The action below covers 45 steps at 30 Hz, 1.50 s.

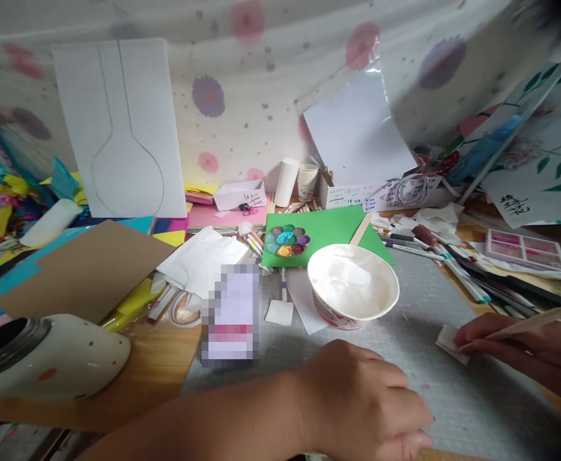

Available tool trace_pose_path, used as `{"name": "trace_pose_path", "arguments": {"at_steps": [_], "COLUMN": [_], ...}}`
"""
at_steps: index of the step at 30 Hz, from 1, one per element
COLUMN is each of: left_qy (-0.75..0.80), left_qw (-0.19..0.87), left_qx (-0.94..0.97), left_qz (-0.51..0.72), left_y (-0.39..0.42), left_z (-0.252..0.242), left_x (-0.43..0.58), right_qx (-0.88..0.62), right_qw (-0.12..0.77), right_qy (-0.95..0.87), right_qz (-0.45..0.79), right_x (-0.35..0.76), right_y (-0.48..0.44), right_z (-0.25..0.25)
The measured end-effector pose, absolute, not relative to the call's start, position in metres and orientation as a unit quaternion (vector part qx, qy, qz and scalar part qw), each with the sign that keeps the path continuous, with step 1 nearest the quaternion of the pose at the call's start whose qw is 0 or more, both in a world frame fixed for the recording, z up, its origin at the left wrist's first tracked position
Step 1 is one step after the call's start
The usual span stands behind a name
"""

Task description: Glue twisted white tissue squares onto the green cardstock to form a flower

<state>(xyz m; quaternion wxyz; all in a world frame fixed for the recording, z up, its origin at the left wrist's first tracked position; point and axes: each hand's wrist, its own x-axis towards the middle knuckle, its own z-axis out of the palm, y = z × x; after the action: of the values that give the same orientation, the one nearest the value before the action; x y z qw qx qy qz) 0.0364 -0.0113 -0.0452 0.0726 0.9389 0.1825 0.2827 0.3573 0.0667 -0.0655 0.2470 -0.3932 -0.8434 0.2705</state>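
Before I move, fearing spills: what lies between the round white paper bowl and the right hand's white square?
The head view shows bare grey gridded mat between bowl and square.

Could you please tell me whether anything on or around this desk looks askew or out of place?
Yes: the white sheet at the back right stands askew, unlike the straighter board at the back left. The spotted jar at the left edge also seems tipped sideways.

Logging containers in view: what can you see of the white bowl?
The white bowl looks like paper: round, wide-mouthed, tapering downward, reddish print low outside. It stands upright on the grey mat, its rim hiding part of the green sheet. Whether the pale, shiny inside holds liquid is unclear. The left hand is nearest, not holding it.
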Motion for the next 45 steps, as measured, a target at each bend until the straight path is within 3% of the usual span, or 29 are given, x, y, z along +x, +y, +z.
{"name": "trace_pose_path", "arguments": {"at_steps": [5, 10, 14, 18, 22, 27, 33, 36, 38, 45], "left_qy": [0.193, 0.307, 0.56, 0.583, 0.58, 0.579, 0.546, 0.485, 0.456, 0.454], "left_qw": [0.045, -0.073, -0.045, -0.016, -0.01, -0.038, -0.076, -0.013, 0.238, 0.454], "left_qx": [0.909, 0.846, 0.804, 0.809, 0.814, 0.812, 0.797, 0.809, 0.716, 0.603], "left_qz": [0.366, 0.43, 0.194, 0.07, 0.022, 0.061, 0.245, 0.331, 0.472, 0.473], "left_y": [-0.015, -0.019, -0.008, -0.001, -0.005, -0.004, -0.032, -0.049, -0.05, -0.019], "left_z": [-0.033, 0.013, 0.027, 0.012, -0.001, -0.004, 0.012, 0.016, 0.013, -0.01], "left_x": [0.037, 0.004, -0.048, -0.077, -0.072, -0.068, -0.046, -0.004, 0.028, 0.079], "right_qx": [-0.391, -0.349, -0.359, -0.376, -0.366, -0.358, -0.362, -0.349, -0.319, -0.266], "right_qw": [0.253, 0.269, 0.292, 0.316, 0.308, 0.313, 0.333, 0.352, 0.366, 0.436], "right_qy": [-0.822, -0.842, -0.833, -0.818, -0.824, -0.827, -0.811, -0.79, -0.773, -0.721], "right_qz": [0.328, 0.312, 0.304, 0.299, 0.305, 0.3, 0.317, 0.36, 0.409, 0.469], "right_x": [0.319, 0.284, 0.289, 0.301, 0.306, 0.312, 0.323, 0.319, 0.311, 0.286], "right_y": [0.058, 0.052, 0.053, 0.054, 0.05, 0.041, 0.038, 0.031, 0.021, -0.001], "right_z": [-0.043, -0.021, -0.014, -0.011, -0.008, -0.005, -0.004, 0.003, 0.01, 0.019]}}
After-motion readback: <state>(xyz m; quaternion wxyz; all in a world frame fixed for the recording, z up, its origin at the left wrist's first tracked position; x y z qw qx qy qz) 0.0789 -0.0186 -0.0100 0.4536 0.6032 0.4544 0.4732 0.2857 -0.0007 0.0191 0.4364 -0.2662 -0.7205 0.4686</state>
